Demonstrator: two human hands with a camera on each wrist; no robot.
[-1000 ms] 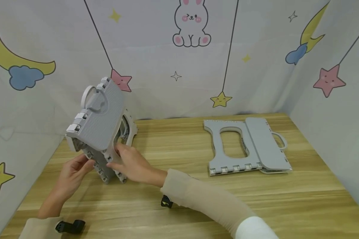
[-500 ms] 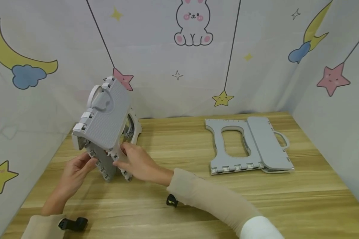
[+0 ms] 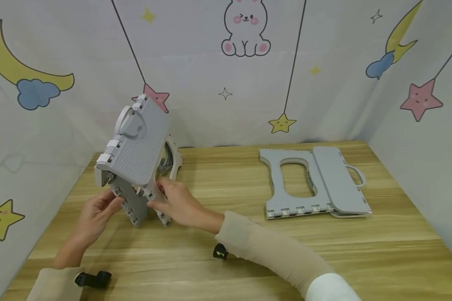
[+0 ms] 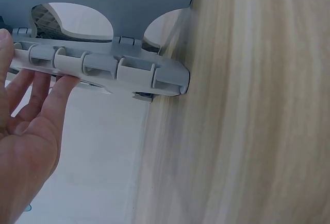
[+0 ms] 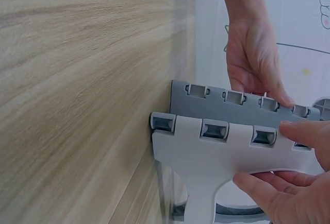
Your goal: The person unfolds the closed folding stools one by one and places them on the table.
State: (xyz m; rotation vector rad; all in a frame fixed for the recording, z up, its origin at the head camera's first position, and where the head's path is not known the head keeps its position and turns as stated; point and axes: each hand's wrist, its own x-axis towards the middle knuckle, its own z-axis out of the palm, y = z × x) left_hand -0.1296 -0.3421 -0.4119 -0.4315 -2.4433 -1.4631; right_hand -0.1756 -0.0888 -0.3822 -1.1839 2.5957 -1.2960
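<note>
A light grey folding step stool [image 3: 143, 144], its textured top tilted and its legs spread apart, is between my hands on the left of the table. The lower leg ends meet the wooden surface. My left hand [image 3: 94, 217] pinches the hinged edge of the left leg panel [image 4: 142, 74], thumb on one side and fingers on the other. With my right hand [image 3: 178, 205] I grip the right leg panel [image 5: 193, 147]; the thumb lies on its hinged edge and the fingers reach into the cutout. A carry handle [image 3: 121, 119] sticks up from the top.
Another grey folding stool [image 3: 329, 179] lies folded flat on the right of the wooden table [image 3: 226, 259], its handle pointing right. White cloth walls [image 3: 196, 50] printed with stars, moons and a rabbit enclose the table at the back and sides.
The held stool's top has shifted slightly to the right, and both hands have kept their grip. The whole head view has also drifted a little. The flat stool lies as before.
</note>
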